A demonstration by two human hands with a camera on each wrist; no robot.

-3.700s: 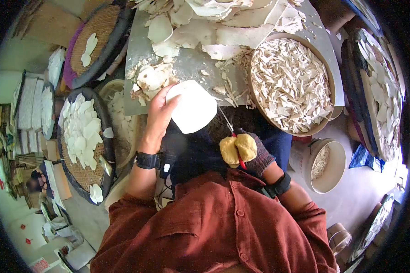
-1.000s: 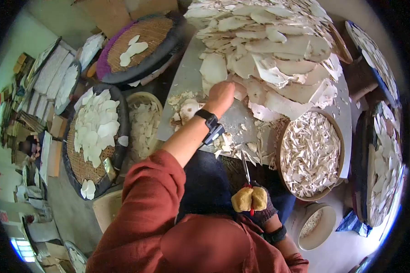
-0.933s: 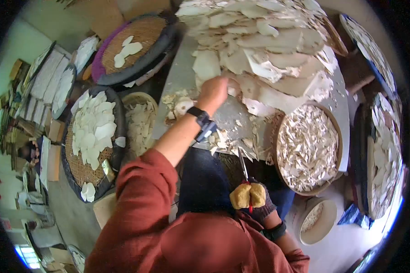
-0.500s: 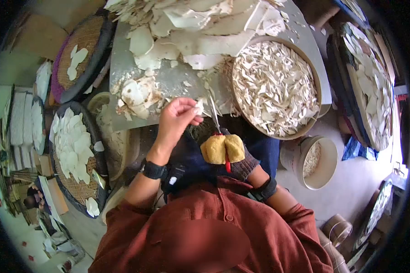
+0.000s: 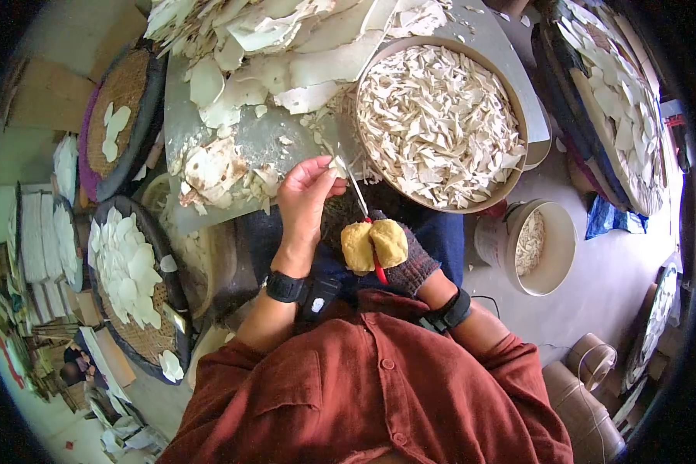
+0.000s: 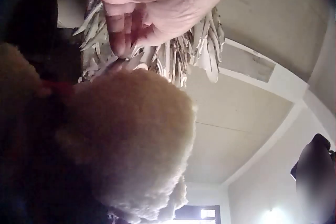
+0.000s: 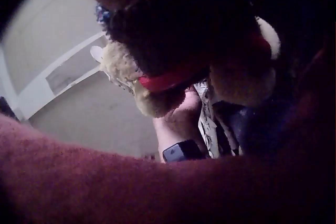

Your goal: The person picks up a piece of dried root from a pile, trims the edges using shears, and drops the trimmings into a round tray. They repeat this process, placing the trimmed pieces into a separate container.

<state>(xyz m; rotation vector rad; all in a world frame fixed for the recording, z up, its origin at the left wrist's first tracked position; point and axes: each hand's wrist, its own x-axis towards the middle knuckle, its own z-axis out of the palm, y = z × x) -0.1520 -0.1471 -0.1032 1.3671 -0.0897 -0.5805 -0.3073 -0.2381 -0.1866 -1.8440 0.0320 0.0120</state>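
Observation:
My left hand (image 5: 303,203) pinches a small off-white flake (image 5: 337,165) between thumb and fingers, right at the blades of the scissors (image 5: 357,192). Those scissors have red handles wrapped in thick yellow padding (image 5: 385,244). My right hand (image 5: 414,267), in a dark knitted glove, grips them from behind, its fingers largely hidden by the padding. In the left wrist view the bent fingers of my left hand (image 6: 168,3) sit just above the padding (image 6: 142,129). The right wrist view is dark but shows a red handle (image 7: 168,81).
A metal-topped table (image 5: 278,155) bears a heap of thin pale slices (image 5: 309,66) and scattered scraps. At its right stands a round tray (image 5: 522,147) full of slivers. A bucket (image 5: 561,251) sits on the floor right; woven trays (image 5: 162,309) with slices stand left.
The broad white slice held earlier is gone from my left hand. That hand reached forward to the heap, then came back to the scissors with a small flake. My right hand keeps its grip.

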